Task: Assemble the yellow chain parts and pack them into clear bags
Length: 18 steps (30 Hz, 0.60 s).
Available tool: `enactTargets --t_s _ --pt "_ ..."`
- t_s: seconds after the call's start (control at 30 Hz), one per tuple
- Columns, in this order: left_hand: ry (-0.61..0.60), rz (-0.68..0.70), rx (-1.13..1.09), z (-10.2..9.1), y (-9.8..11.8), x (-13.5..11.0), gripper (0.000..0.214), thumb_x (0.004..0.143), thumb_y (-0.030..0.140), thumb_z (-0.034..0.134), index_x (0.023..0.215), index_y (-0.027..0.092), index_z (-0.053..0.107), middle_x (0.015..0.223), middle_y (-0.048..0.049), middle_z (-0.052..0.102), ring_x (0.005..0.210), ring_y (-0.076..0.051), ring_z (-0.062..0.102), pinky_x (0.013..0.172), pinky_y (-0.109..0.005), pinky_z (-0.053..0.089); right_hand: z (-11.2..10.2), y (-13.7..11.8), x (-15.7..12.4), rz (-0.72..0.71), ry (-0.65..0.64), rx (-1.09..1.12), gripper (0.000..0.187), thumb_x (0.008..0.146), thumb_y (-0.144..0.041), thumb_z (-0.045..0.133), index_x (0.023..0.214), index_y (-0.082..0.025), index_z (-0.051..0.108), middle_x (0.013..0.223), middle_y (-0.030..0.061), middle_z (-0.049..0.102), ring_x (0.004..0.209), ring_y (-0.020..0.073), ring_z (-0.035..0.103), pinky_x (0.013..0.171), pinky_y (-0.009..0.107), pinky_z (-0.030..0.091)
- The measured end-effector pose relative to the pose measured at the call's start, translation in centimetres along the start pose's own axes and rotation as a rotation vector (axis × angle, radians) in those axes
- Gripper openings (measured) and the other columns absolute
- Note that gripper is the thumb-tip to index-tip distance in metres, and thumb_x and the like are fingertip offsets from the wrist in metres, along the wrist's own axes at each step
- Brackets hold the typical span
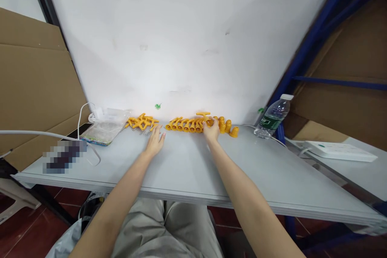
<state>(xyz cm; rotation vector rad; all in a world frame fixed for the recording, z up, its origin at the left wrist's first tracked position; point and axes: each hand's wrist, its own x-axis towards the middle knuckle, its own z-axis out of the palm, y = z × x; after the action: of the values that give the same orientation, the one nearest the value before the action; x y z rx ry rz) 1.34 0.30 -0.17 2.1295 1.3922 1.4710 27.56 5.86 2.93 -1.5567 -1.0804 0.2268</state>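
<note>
A row of several yellow T-shaped plastic parts [184, 124] lies along the far edge of the grey table [187, 173], against a white board. My right hand [211, 131] is closed on a yellow T-shaped part [203, 115] at the row's right end. Several yellow cone caps [228, 127] stand just right of that hand. My left hand [155, 140] lies flat on the table with fingers stretched out, holding nothing. It rests near a loose pile of yellow parts with small chains [141, 122].
A clear plastic bag [104, 127] and a white cable [45, 135] lie at the left of the table. A water bottle [273, 117] lies at the right rear. A white power strip [340, 150] sits on the neighbouring surface. Cardboard stands on both sides.
</note>
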Motion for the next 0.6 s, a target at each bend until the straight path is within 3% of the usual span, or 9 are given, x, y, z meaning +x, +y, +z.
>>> enactTargets --t_s 0.27,0.43,0.6 --pt "-0.045 -0.015 0.000 0.1 -0.1 -0.1 0.038 0.094 0.032 0.041 0.130 0.019 0.045 0.129 -0.0153 0.054 0.096 -0.021 0.063 0.086 -0.040 0.052 0.0 3.2 0.5 -0.067 -0.145 -0.380 0.046 0.087 -0.023 0.053 0.133 -0.013 0.052 0.129 0.0201 0.058 0.124 0.0312 0.050 0.108 0.053 0.027" --pt "-0.063 -0.036 -0.013 0.1 0.0 0.0 0.038 0.093 0.029 0.043 0.130 0.020 0.046 0.128 -0.0148 0.055 0.095 -0.021 0.064 0.087 -0.040 0.052 -0.5 3.3 0.5 -0.078 -0.171 -0.458 0.051 0.089 -0.027 0.052 0.139 -0.013 0.047 0.129 0.0232 0.057 0.124 0.0351 0.049 0.103 0.057 0.029" --pt "-0.085 -0.057 -0.013 -0.1 0.3 -0.1 0.039 0.092 0.029 0.043 0.131 0.021 0.046 0.128 -0.0135 0.055 0.096 -0.021 0.064 0.089 -0.041 0.051 -0.6 2.9 0.5 -0.104 -0.160 -0.523 0.046 0.091 -0.032 0.047 0.131 -0.011 0.052 0.124 0.0238 0.060 0.120 0.0358 0.050 0.101 0.057 0.029"
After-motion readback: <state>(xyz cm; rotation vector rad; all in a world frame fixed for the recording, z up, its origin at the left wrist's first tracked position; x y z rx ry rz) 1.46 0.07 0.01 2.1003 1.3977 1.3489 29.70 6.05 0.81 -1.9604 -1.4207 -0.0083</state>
